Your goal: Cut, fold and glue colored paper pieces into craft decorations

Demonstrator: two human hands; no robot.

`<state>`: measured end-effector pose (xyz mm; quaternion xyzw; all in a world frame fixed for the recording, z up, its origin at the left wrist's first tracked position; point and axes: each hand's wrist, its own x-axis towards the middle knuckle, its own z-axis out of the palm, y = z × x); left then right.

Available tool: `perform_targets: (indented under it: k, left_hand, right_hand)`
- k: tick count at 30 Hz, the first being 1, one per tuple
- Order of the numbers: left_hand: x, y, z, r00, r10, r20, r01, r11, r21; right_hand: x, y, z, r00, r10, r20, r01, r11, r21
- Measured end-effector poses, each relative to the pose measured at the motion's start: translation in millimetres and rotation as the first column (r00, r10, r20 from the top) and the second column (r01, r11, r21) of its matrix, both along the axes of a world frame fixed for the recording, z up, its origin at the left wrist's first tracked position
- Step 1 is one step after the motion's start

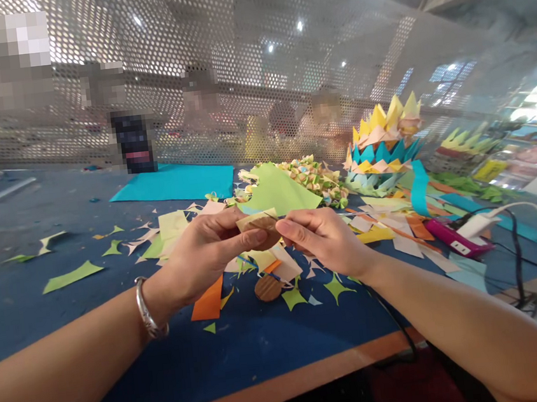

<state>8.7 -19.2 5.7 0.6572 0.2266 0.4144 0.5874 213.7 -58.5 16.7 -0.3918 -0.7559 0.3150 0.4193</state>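
Observation:
My left hand [211, 248], with a silver bracelet at the wrist, pinches a small pale yellow piece of paper [257, 217] between thumb and fingers. A brownish rounded piece shows under the paper, partly covered by the thumb. Close by on the right, my right hand [323, 240] is closed in a pinch at the paper's right edge; what lies between its fingertips is too small to make out. On the table below both hands rests a round wooden disc [268, 288], among green star-shaped scraps [338, 288] and an orange paper strip [208, 300].
Paper scraps spread over the dark blue table [123, 235]. Behind my hands are a green sheet [279, 190], a heap of small folded papers [319, 180] and a turquoise sheet [175, 182]. To the right stand stacked paper crowns [383, 150] and a magenta power strip [459, 237] with cables.

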Motion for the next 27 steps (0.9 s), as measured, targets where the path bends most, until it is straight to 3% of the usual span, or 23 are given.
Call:
perform_targets:
  k: [10,16,27]
  left_hand:
    - [1.2,-4.2,6.5,0.998,-0.019,0.06,0.017,0.999,0.03]
    - [-1.0,-1.5,4.8,0.998,-0.028,0.056,0.025,0.998,0.06]
    - [-4.9,1.7,7.0,0.991,0.057,-0.123,-0.034,0.982,0.186]
  right_hand:
    - [3.8,-0.9,6.1,0.996,0.007,0.094,-0.005,1.0,-0.022]
    - [4.2,-1.2,7.2,0.986,-0.005,0.164,-0.001,0.999,0.039]
    - [7.4,0.9,5.8,0.962,-0.031,0.27,0.005,0.995,0.098]
